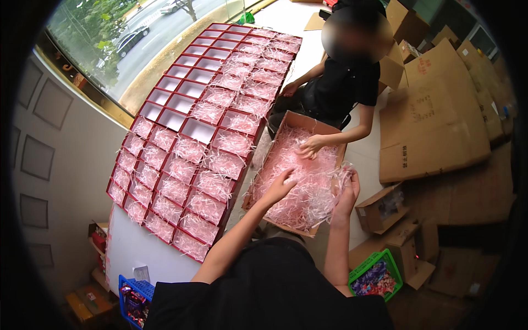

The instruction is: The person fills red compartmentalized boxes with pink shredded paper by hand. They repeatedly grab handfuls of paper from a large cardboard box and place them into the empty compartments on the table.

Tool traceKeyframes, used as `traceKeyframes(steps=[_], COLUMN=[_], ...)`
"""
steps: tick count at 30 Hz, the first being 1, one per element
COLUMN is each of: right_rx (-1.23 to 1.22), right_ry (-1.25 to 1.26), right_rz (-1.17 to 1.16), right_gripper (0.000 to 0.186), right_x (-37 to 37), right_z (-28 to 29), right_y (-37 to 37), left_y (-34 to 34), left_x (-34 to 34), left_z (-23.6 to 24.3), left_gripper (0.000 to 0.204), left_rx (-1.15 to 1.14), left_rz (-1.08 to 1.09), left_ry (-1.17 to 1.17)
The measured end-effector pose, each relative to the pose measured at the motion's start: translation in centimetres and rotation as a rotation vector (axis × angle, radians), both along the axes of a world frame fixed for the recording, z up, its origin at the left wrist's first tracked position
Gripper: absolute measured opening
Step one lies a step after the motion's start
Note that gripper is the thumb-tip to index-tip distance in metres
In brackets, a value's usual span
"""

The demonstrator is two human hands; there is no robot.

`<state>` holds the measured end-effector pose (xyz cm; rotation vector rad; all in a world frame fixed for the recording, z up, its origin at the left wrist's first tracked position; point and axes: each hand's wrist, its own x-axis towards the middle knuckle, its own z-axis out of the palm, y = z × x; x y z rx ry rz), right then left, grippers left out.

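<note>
A cardboard box (245, 202) heaped with pink shredded paper (286, 154) stands in front of me. My left hand (279, 190) hovers at the left side of the heap, fingers loosely stretched and apart, with nothing seen in them. At the box's right edge, my right hand (347, 193) is closed on a tuft of the pink shredded paper. To my left stand rows of red gift boxes (197, 132). Many hold the same pink filling; those in the far left rows show bare white insides.
A co-worker in black (346, 82) sits across the box, one hand (312, 146) over the heap. A green basket (379, 275) with wrapped sweets and a blue basket (135, 300) flank me. Flattened cardboard (434, 115) and cartons (379, 209) fill the right side.
</note>
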<state>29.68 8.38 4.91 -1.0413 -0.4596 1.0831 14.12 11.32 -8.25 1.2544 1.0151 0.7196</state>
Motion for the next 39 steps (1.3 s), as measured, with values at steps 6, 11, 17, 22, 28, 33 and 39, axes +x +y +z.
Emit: traceKeyframes(steps=[6, 11, 17, 22, 28, 33, 39], right_rx=[0.050, 0.134, -0.065, 0.151, -0.154, -0.366, -0.293], right_ry=[-0.013, -0.221, -0.101, -0.534, -1.885, -1.339, -0.059], right_rz=[0.175, 0.333, 0.642, 0.960, 1.010, 1.312, 0.860], right_gripper=[0.014, 0.013, 0.016, 0.024, 0.023, 0.016, 0.014], right_x=[-3.4, -6.2, -11.0, -12.3, -5.2, 0.3, 2.4], right_z=[-2.1, -3.6, -9.2, -12.3, -19.7, -20.1, -9.7], right_y=[1.3, 1.7, -2.8, -3.4, 0.5, 1.6, 3.1], left_y=[-2.2, -4.0, -4.6, -5.6, -6.4, -6.9, -6.9], left_x=[0.0, -2.8, -7.5, -10.7, -13.7, -13.7, -12.4], left_z=[10.9, 8.3, 4.1, 3.1, 2.9, 3.1, 2.8], left_gripper=[0.045, 0.025, 0.028, 0.022, 0.015, 0.012, 0.008], left_rx=[-0.052, -0.248, -0.331, -0.462, -0.341, -0.311, -0.335], left_rz=[-0.487, -0.157, 0.547, 1.005, 1.067, 0.999, 0.859], left_ry=[-0.164, -0.089, -0.474, -0.641, -0.609, -0.540, -0.424])
